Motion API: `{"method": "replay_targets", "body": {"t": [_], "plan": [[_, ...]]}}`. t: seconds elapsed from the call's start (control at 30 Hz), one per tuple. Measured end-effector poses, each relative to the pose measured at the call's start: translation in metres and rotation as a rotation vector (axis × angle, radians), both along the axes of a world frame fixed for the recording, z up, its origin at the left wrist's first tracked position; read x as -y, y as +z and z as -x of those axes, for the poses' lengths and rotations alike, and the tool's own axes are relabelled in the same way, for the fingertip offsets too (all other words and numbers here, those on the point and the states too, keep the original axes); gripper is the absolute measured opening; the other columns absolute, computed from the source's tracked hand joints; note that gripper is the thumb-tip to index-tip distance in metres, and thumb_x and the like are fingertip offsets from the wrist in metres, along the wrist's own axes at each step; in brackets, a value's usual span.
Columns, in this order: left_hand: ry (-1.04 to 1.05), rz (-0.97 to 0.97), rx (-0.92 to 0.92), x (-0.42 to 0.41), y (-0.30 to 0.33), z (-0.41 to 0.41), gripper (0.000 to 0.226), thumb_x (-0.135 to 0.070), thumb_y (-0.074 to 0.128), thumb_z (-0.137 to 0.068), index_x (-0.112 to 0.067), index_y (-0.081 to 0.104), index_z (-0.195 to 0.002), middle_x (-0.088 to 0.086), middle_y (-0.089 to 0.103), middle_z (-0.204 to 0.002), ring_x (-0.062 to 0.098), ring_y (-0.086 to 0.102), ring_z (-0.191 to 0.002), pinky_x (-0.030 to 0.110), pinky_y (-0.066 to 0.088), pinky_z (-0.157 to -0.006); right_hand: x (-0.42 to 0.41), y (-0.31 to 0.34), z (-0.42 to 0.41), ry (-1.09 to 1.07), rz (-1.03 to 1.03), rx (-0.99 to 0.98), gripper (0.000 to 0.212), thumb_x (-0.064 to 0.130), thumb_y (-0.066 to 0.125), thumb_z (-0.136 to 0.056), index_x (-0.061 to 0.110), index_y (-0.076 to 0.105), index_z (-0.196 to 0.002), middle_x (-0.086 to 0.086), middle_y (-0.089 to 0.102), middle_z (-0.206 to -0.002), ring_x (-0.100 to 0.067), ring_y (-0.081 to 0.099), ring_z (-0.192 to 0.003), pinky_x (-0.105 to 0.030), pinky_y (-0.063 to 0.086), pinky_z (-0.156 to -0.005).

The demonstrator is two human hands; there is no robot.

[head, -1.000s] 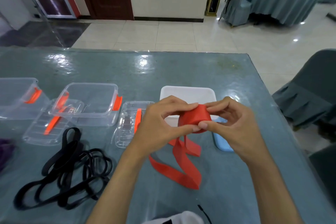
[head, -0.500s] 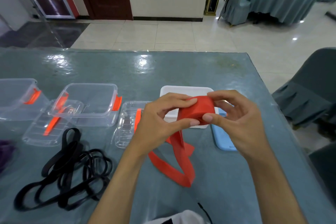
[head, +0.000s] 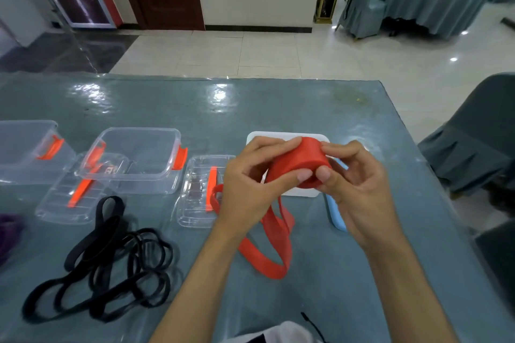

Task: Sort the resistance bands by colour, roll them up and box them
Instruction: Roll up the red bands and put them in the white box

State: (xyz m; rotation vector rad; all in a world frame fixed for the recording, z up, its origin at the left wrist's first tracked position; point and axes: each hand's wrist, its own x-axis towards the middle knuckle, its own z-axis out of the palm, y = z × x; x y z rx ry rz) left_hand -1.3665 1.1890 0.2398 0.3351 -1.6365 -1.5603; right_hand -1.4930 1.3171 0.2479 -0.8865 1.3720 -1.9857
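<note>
A red resistance band point(head: 301, 160) is partly wound into a thick roll held above the table, and its loose tail point(head: 267, 256) hangs down and loops on the tabletop. My left hand point(head: 248, 184) grips the roll from the left, thumb underneath. From the right, my right hand point(head: 359, 189) pinches the same roll with thumb and fingers. A tangle of black bands point(head: 108, 259) lies at the front left. A purple band point(head: 8, 234) peeks in at the left edge.
Two clear boxes with orange clips point(head: 133, 159) point(head: 25, 147) stand at the left, their clear lids point(head: 67, 195) point(head: 200, 189) lying beside them. A white lid point(head: 278, 136) and a light blue lid point(head: 335, 214) lie under my hands. A covered chair point(head: 471, 145) stands beyond the table's right edge.
The roll has grown and turned in my fingers while rising slightly. The loose red tail on the table has become shorter and shifted.
</note>
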Motion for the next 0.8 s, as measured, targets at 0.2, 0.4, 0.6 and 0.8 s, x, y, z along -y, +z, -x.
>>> {"method": "replay_targets", "body": {"t": [0.2, 0.4, 0.6, 0.8], "plan": [[-0.028, 0.010, 0.076, 0.005, -0.001, -0.003, 0.044, -0.020, 0.100, -0.064, -0.029, 0.075, -0.100, -0.004, 0.077, -0.104, 0.020, 0.077, -0.103, 0.028, 0.060, -0.090, -0.010, 0.004, 0.012, -0.037, -0.101, -0.090, 0.045, 0.044, 0.095, -0.067, 0.019, 0.071, -0.096, -0.007, 0.075, -0.112, -0.028, 0.074, -0.106, -0.040, 0.064, -0.074], [-0.156, 0.082, 0.103, 0.013, 0.001, -0.009, 0.062, -0.015, 0.095, -0.072, -0.028, 0.075, -0.129, 0.006, 0.070, -0.119, 0.021, 0.072, -0.113, 0.028, 0.057, -0.100, -0.009, 0.004, 0.011, -0.014, -0.083, -0.064, 0.036, 0.031, 0.089, -0.074, 0.015, 0.070, -0.100, -0.009, 0.074, -0.111, -0.030, 0.075, -0.104, -0.040, 0.065, -0.078], [-0.077, 0.033, 0.075, 0.005, -0.003, -0.005, 0.050, -0.014, 0.097, -0.070, -0.037, 0.074, -0.109, -0.004, 0.077, -0.114, 0.021, 0.074, -0.111, 0.026, 0.057, -0.097, -0.011, 0.011, 0.022, -0.004, -0.086, -0.177, 0.044, 0.035, 0.095, -0.071, 0.023, 0.071, -0.107, -0.007, 0.074, -0.109, -0.029, 0.075, -0.101, -0.033, 0.063, -0.074], [-0.039, 0.022, 0.060, 0.012, 0.004, -0.009, 0.041, -0.009, 0.095, -0.072, -0.023, 0.080, -0.108, -0.001, 0.077, -0.109, 0.020, 0.075, -0.106, 0.029, 0.058, -0.095, -0.005, -0.003, 0.013, 0.029, -0.081, -0.084, 0.041, 0.042, 0.096, -0.068, 0.022, 0.070, -0.092, -0.001, 0.074, -0.117, -0.024, 0.072, -0.115, -0.032, 0.063, -0.082]]}}
